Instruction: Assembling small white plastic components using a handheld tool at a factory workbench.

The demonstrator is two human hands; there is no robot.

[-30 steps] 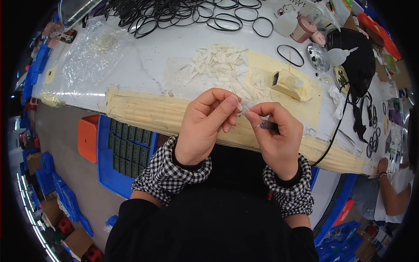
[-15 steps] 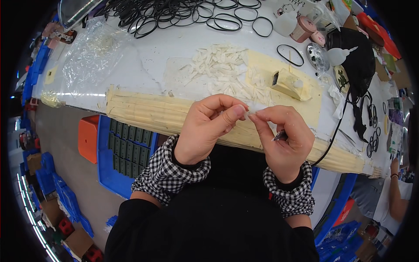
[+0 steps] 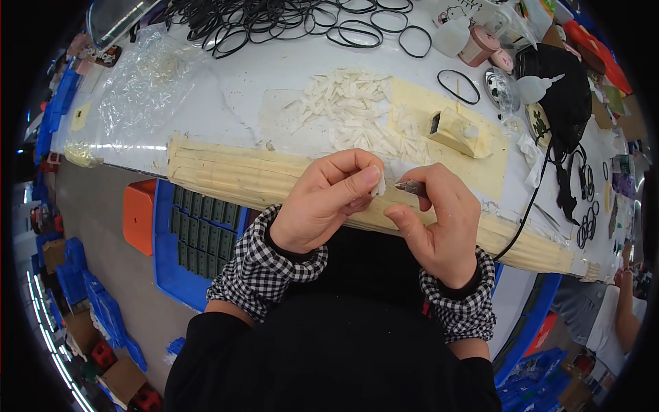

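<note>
My left hand (image 3: pixel 322 202) is closed in a pinch on a small white strip (image 3: pixel 379 184), whose end shows below the thumb tip. Just to its right, my right hand (image 3: pixel 446 223) holds a small dark metal tool (image 3: pixel 410 186) under the bent index finger. The tool's pointed tip faces the strip, a short gap away; the rest of it is hidden in the fingers, so its kind is unclear. The right thumb stands apart from the tool. Beyond both hands, a loose pile of similar off-white strips (image 3: pixel 347 99) lies on the white table.
A taped, block-shaped holder (image 3: pixel 458 132) sits on a yellow sheet (image 3: pixel 491 168). Black rubber rings (image 3: pixel 353 36) lie at the back, a clear plastic bag (image 3: pixel 144 82) at the left. Padding (image 3: pixel 233 168) covers the table's front edge. Bottles, jars and a black bag (image 3: pixel 559 103) crowd the right.
My hands have drawn apart. The metal tool has swung from the right palm to the fingertips, pointing left. The white strip now shows in the left pinch.
</note>
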